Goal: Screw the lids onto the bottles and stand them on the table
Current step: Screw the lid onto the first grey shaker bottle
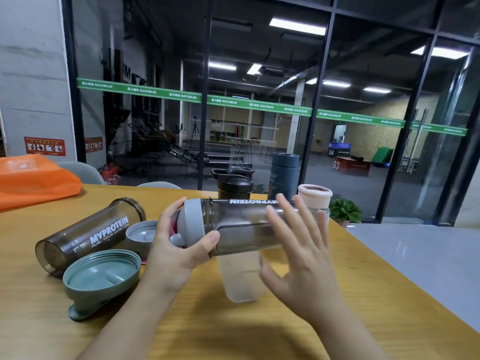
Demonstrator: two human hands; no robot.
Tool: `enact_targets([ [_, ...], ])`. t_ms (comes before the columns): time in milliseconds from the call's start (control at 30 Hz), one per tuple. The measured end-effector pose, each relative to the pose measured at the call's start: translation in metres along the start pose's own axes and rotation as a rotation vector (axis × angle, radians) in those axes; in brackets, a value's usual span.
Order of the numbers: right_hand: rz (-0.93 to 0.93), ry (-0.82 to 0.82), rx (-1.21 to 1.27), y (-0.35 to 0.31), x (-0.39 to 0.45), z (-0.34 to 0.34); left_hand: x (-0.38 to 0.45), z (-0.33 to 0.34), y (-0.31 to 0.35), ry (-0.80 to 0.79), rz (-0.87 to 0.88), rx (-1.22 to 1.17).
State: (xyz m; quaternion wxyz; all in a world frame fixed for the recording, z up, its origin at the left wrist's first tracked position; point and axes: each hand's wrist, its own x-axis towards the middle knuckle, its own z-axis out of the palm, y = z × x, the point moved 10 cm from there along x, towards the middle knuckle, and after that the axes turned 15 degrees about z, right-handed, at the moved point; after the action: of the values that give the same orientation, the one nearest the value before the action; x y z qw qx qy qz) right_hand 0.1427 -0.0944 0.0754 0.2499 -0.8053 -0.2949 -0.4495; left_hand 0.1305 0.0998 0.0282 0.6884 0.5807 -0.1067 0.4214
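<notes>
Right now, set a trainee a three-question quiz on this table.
1. True or false: the left hand grips the grey lid on the held smoky bottle.
2. How lies the other smoky bottle? A upright, B on its side.
3. Fill in: the loose green lid lies with its inside facing ____.

Key: 1 true; 2 B; 3 up.

orange bag point(33, 178) cut by left edge; frosted bottle point(241, 276) partly hidden
</notes>
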Motion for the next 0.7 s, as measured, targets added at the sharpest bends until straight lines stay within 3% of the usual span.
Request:
enact_targets([
  [167,0.385,0.024,0.395,0.067,0.001,-0.009,0.0,-0.001,-0.002,0.0,0.001,0.036],
  [333,0.941,-0.413,0.789,0.095,-0.021,0.042,-0.002,0.008,-0.002,-0.09,0.027,0.068],
  [433,1.149,-0.543,0.989,0.091,-0.031,0.057,-0.002,0.009,0.001,-0.146,0.054,0.138],
  [533,1.238,-0.597,1.1,0.089,-0.036,0.057,-0.003,0.014,0.007,-0.21,0.083,0.188],
  [700,1.154,-0.524,1.161,0.088,-0.026,0.047,-0.007,0.025,0.025,-0.271,0.096,0.166],
])
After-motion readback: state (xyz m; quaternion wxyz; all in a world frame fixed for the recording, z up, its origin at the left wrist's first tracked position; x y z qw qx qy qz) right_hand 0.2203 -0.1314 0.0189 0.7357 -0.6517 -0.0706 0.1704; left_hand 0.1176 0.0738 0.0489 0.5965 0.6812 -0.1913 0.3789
